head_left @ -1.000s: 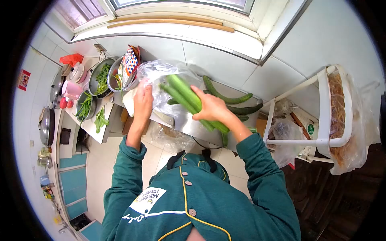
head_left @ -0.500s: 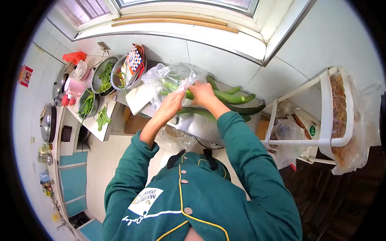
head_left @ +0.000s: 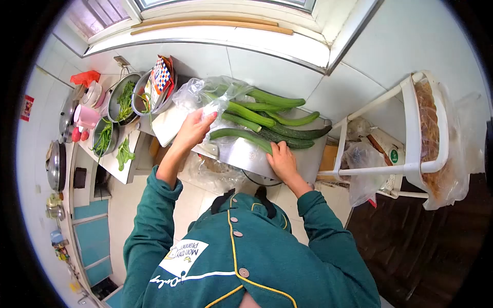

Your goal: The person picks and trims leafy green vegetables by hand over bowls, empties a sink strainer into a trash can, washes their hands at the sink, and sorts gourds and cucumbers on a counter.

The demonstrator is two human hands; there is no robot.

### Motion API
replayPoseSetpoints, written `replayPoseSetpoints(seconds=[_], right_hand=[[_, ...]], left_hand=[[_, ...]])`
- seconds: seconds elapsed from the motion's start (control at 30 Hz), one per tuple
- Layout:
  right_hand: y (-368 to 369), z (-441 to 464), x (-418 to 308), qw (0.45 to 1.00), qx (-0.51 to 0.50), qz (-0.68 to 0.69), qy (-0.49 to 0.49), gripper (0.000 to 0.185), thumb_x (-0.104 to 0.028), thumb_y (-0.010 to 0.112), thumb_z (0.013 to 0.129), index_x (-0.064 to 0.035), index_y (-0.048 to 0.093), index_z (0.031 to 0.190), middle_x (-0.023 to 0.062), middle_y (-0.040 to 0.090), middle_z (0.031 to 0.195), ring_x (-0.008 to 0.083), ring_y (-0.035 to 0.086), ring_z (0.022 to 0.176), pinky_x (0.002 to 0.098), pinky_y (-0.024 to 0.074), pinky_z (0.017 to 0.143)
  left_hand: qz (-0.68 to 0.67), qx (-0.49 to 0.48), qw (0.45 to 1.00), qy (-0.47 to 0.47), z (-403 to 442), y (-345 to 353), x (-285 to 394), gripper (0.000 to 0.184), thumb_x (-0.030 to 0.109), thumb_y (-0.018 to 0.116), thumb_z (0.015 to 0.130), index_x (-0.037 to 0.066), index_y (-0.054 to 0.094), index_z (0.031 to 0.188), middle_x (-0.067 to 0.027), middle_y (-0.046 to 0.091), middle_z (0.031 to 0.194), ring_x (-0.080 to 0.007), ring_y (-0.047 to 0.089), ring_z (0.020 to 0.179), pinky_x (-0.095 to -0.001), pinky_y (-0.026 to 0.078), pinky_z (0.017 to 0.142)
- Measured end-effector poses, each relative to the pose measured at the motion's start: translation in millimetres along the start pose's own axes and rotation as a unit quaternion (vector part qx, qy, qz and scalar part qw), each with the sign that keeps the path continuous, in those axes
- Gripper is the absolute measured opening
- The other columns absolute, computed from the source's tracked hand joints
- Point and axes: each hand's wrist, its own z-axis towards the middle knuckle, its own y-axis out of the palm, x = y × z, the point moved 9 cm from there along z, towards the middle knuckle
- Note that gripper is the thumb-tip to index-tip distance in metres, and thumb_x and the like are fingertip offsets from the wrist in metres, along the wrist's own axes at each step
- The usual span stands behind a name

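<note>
My left hand (head_left: 193,129) is closed on the edge of a clear plastic bag (head_left: 191,94). Inside and at the mouth of the bag lie several long green vegetables (head_left: 251,114). My right hand (head_left: 282,160) has its fingers closed on the end of a curved cucumber (head_left: 241,134), which lies nearest me on the metal counter (head_left: 246,155). Behind it, darker cucumbers (head_left: 295,133) rest beside the green ones, toward the right. A knife, partly in view, lies below my left hand at the counter's front edge.
Bowls of leafy greens (head_left: 123,100), a pink cup (head_left: 86,116) and a pot with a checkered packet (head_left: 160,77) stand at the left. A white board (head_left: 168,124) lies beside the bag. At the right is a white rack (head_left: 380,172) with plastic bags.
The green vegetables held by my right hand now lie by the bag. My right hand has moved down and right to the front cucumber; my left hand has shifted left with the bag's edge.
</note>
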Motion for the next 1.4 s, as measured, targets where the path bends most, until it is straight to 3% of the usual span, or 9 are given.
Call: replayPoseSetpoints(seconds=[0.17, 0.57, 0.7, 0.77, 0.8, 0.83, 0.97, 1.1, 1.4], right_hand=[[-29.8, -8.2, 5.0, 0.987, -0.003, 0.120, 0.104, 0.041, -0.023, 0.056, 0.081, -0.0045, 0.044, 0.115, 0.0155, 0.053, 0.097, 0.0349, 0.057, 0.079, 0.0441, 0.0467, 0.066], [-47.4, 86.5, -30.2, 0.976, 0.033, 0.167, 0.134, 0.043, -0.022, 0.055, 0.081, -0.0038, 0.045, 0.119, 0.0215, 0.056, 0.100, 0.0383, 0.055, 0.090, 0.0441, 0.0444, 0.075], [-23.1, 129.4, -19.2, 0.986, 0.018, 0.161, 0.048, 0.045, -0.024, 0.053, 0.083, -0.0043, 0.041, 0.122, 0.0196, 0.054, 0.104, 0.0395, 0.055, 0.087, 0.0471, 0.0449, 0.074], [-44.1, 132.7, -42.2, 0.979, 0.146, 0.069, -0.126, 0.045, -0.027, 0.051, 0.084, -0.0044, 0.042, 0.122, 0.0179, 0.053, 0.107, 0.0400, 0.055, 0.085, 0.0467, 0.0453, 0.073], [-43.1, 140.2, -26.2, 0.979, 0.150, 0.103, -0.088, 0.037, -0.027, 0.049, 0.084, -0.0056, 0.051, 0.113, 0.0149, 0.057, 0.101, 0.0374, 0.056, 0.085, 0.0463, 0.0442, 0.076], [-39.2, 145.0, 2.2, 0.986, 0.049, 0.161, 0.008, 0.029, -0.027, 0.049, 0.083, -0.0064, 0.061, 0.099, 0.0127, 0.062, 0.091, 0.0337, 0.056, 0.086, 0.0463, 0.0429, 0.078], [-12.3, 111.7, 70.7, 0.980, -0.174, 0.017, 0.092, 0.037, -0.034, 0.052, 0.081, -0.0098, 0.060, 0.108, 0.0139, 0.061, 0.101, 0.0308, 0.057, 0.094, 0.0429, 0.0428, 0.081], [8.1, 113.9, 70.9, 0.983, -0.171, 0.002, 0.060, 0.058, -0.051, 0.052, 0.077, -0.0119, 0.052, 0.120, 0.0116, 0.057, 0.113, 0.0326, 0.052, 0.104, 0.0519, 0.0292, 0.093], [4.2, 122.6, 59.8, 0.928, -0.368, -0.031, 0.038, 0.045, -0.046, 0.056, 0.076, -0.0072, 0.063, 0.098, 0.0132, 0.064, 0.089, 0.0292, 0.060, 0.085, 0.0380, 0.0465, 0.071]], left_hand=[[0.025, -0.011, 0.999, 0.038, 11.6, -9.5, 0.8, 0.033, 0.022, 0.052, 0.088, 0.006, 0.052, 0.117, 0.0088, 0.036, 0.054, -0.0008, 0.026, 0.041, -0.0180, 0.018, 0.037], [-0.111, -0.067, 0.986, 0.101, -17.4, 24.7, 97.4, 0.047, 0.014, 0.058, 0.082, 0.008, 0.041, 0.126, 0.0041, 0.045, 0.067, -0.0002, 0.027, 0.045, -0.0169, 0.019, 0.040], [-0.097, -0.100, 0.984, 0.110, -18.2, 36.0, 108.0, 0.045, 0.015, 0.056, 0.085, 0.010, 0.041, 0.126, 0.0002, 0.055, 0.081, -0.0010, 0.036, 0.045, -0.0131, 0.026, 0.040], [-0.081, -0.123, 0.984, 0.102, -18.3, 51.7, 100.9, 0.043, 0.015, 0.054, 0.086, 0.013, 0.040, 0.127, -0.0012, 0.056, 0.084, -0.0027, 0.041, 0.047, -0.0131, 0.028, 0.041], [-0.064, -0.116, 0.986, 0.104, -19.7, 53.4, 98.8, 0.043, 0.014, 0.054, 0.086, 0.012, 0.040, 0.126, -0.0015, 0.056, 0.084, -0.0030, 0.042, 0.048, -0.0133, 0.028, 0.040], [-0.047, -0.109, 0.987, 0.105, -20.4, 54.3, 96.7, 0.043, 0.014, 0.053, 0.086, 0.011, 0.040, 0.126, -0.0018, 0.056, 0.084, -0.0032, 0.042, 0.048, -0.0135, 0.028, 0.040], [-0.098, -0.070, 0.987, 0.109, -9.9, 38.8, 86.1, 0.042, 0.015, 0.053, 0.086, 0.009, 0.040, 0.125, -0.0026, 0.056, 0.082, -0.0034, 0.043, 0.048, -0.0144, 0.027, 0.040], [-0.094, -0.069, 0.990, 0.085, 0.9, 43.0, 79.4, 0.041, 0.015, 0.053, 0.085, 0.008, 0.041, 0.124, -0.0034, 0.056, 0.081, -0.0039, 0.043, 0.047, -0.0152, 0.026, 0.039], [-0.135, -0.043, 0.986, 0.086, 17.3, 29.4, 82.4, 0.039, 0.013, 0.054, 0.084, 0.007, 0.043, 0.122, -0.0036, 0.057, 0.082, -0.0037, 0.042, 0.047, -0.0159, 0.026, 0.039]])
